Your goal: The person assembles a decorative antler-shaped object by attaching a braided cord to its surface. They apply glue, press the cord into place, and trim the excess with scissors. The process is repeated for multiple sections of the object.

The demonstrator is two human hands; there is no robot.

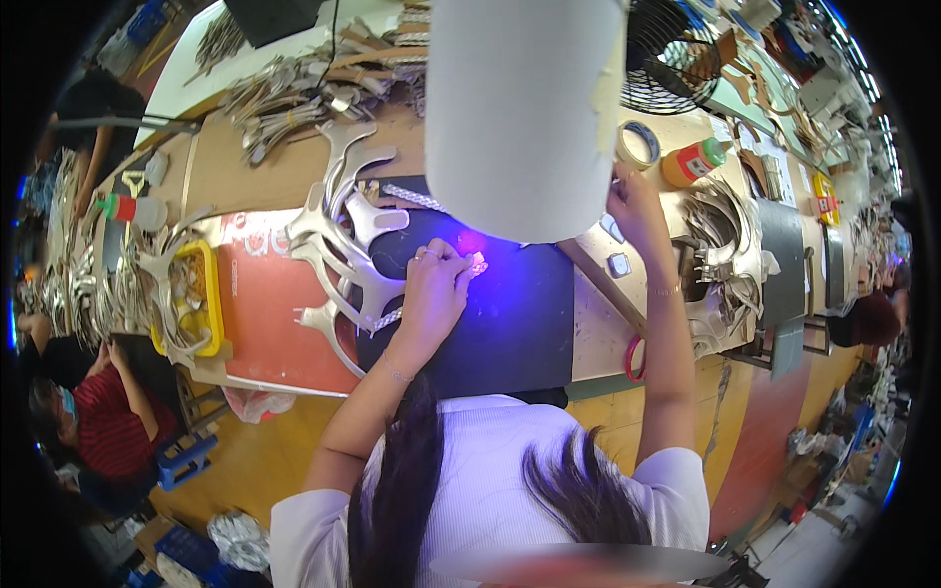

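My left hand [436, 294] is over a dark mat [524, 333], its thumb and fingers pinched together. A small piece at the fingertips is washed out by purple-blue light, so its kind is unclear. Beside this hand lie several silver, branching strap pieces [338, 245], overlapping one another. A braided silver strap [414, 198] runs from beside them toward a large white cylinder [524, 108], which blocks the upper middle of the view. My right hand [639, 211] is raised at the cylinder's right edge, near a tape roll [639, 144]. Its fingertips are partly hidden, so its grip does not show.
Red board [260, 323] and a yellow basket [218, 294] lie left. To the right are a green-capped bottle [692, 162], a brown strip [603, 286], a pink ring [635, 359] and piled silver straps [725, 260]. A fan [671, 59] stands behind. A co-worker [108, 412] sits far left.
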